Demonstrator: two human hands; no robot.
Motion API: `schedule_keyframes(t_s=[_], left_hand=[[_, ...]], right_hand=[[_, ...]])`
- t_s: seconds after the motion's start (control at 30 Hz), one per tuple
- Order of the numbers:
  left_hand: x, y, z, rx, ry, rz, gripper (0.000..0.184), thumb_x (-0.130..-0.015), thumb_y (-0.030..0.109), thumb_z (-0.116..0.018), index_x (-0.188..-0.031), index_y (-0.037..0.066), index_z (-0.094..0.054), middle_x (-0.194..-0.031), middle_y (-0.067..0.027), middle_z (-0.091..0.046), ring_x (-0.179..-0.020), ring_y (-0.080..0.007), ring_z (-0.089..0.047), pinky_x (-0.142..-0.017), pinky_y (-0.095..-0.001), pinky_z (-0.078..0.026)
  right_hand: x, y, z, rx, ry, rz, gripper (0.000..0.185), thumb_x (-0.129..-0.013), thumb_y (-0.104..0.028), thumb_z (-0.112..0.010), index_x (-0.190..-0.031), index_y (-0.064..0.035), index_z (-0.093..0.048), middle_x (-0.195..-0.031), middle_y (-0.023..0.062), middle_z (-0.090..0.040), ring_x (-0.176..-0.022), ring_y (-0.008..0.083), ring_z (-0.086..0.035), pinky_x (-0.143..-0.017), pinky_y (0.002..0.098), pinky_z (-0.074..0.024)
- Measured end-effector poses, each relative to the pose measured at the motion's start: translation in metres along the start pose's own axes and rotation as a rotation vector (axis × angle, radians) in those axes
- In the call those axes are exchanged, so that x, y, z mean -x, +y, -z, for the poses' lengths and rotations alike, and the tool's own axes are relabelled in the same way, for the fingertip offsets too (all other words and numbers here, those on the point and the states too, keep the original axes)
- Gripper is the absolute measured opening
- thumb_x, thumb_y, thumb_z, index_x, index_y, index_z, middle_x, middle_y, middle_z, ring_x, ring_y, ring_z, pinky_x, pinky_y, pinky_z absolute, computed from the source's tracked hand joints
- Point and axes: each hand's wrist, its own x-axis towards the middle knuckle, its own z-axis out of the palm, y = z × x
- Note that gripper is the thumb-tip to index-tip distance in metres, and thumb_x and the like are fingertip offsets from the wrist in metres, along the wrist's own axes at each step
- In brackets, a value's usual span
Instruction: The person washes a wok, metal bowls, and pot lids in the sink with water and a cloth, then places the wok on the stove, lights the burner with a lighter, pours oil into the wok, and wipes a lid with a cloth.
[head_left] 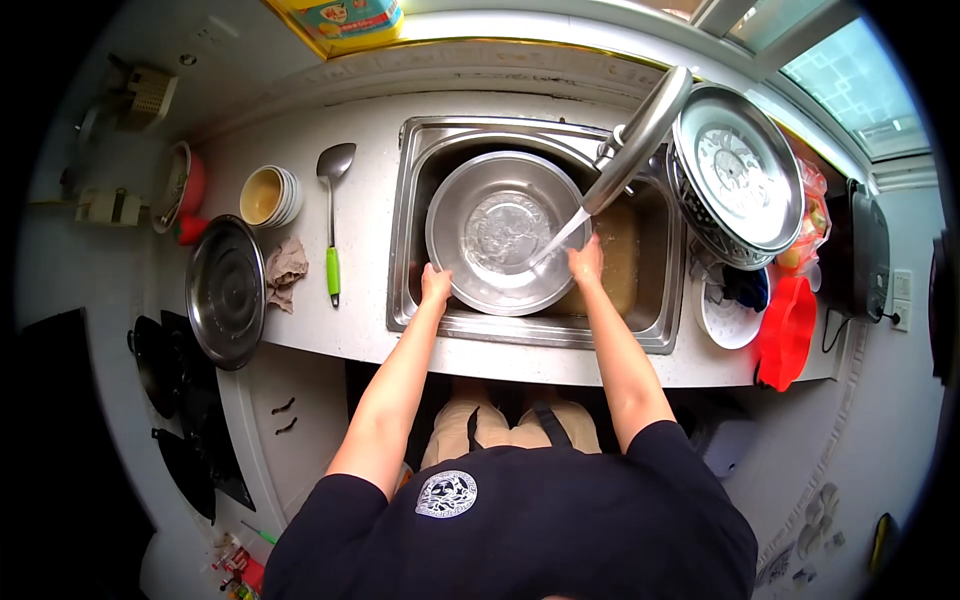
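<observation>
A round stainless steel basin [456, 225] sits in the metal sink [530, 329], over its left side. Water streams from the faucet [643, 140] into the basin, and some water covers its bottom. My left hand [436, 286] grips the basin's rim at the lower left, thumb on top. On the right side of the rim, my right hand [586, 262] holds it too, close to the stream. The fingers of both hands are partly hidden behind the rim. Brownish water shows in the sink to the right of the basin.
Left on the counter are a spatula [333, 230] with a green handle, stacked bowls [264, 196], a crumpled cloth [287, 272] and a dark metal lid [225, 290]. To the right stand a steel plate [738, 165] on a colander, a white bowl [728, 325] and a red tray [787, 335].
</observation>
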Motion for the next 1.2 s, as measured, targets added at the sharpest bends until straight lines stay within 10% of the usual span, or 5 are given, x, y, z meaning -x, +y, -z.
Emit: schedule_keyframes(t_s=[0.4,0.67,0.77,1.0,1.2], left_hand=[[0.062,0.068,0.093,0.111,-0.134,-0.524,0.038,-0.074,-0.007,-0.048,-0.111,-0.003,-0.044,-0.093,-0.0097,-0.057,-0.079,-0.0141,-0.058,-0.066,-0.0253,-0.051],[0.018,0.037,0.058,0.252,-0.301,-0.138,0.033,-0.073,-0.004,-0.054,-0.106,0.000,-0.047,-0.085,-0.0088,-0.061,-0.072,-0.0172,-0.061,-0.056,-0.0277,-0.053],[0.033,0.036,0.076,0.451,-0.424,0.010,0.038,-0.081,0.013,-0.057,-0.116,0.002,-0.046,-0.100,-0.0110,-0.057,-0.087,-0.0188,-0.059,-0.070,-0.0316,-0.052],[0.066,0.006,0.294,1.756,0.464,0.204,0.061,-0.083,0.033,-0.058,-0.123,-0.001,-0.028,-0.112,-0.0193,-0.046,-0.104,-0.0310,-0.049,-0.090,-0.0488,-0.042],[0.001,-0.106,0.358,1.568,0.475,-0.059,0.024,-0.079,0.018,-0.057,-0.088,-0.002,-0.048,-0.085,-0.0158,-0.055,-0.079,-0.0260,-0.059,-0.071,-0.0376,-0.055]], right_hand=[[0.028,0.047,-0.021,-0.653,-0.347,-0.202,0.035,-0.073,-0.008,-0.065,-0.102,0.0007,-0.048,-0.089,0.0101,-0.060,-0.075,0.0196,-0.060,-0.054,0.0327,-0.0532],[0.020,0.006,0.052,-0.204,-0.028,0.139,0.048,-0.068,-0.020,-0.063,-0.110,-0.0019,-0.051,-0.091,0.0161,-0.063,-0.084,0.0289,-0.061,-0.076,0.0355,-0.0463],[0.002,0.038,0.041,-0.405,-0.227,0.166,0.031,-0.068,-0.009,-0.057,-0.096,0.0026,-0.056,-0.078,0.0079,-0.060,-0.061,0.0144,-0.055,-0.051,0.0273,-0.0435],[0.003,0.070,0.013,-0.539,-0.262,-0.013,0.030,-0.070,-0.004,-0.057,-0.099,-0.0002,-0.050,-0.064,-0.0004,-0.049,-0.052,0.0095,-0.045,-0.045,0.0240,-0.0359],[-0.042,0.093,0.005,-0.247,-0.176,0.323,0.045,-0.080,-0.016,-0.060,-0.118,-0.0032,-0.039,-0.082,0.0100,-0.055,-0.055,0.0131,-0.048,-0.037,0.0247,-0.0356]])
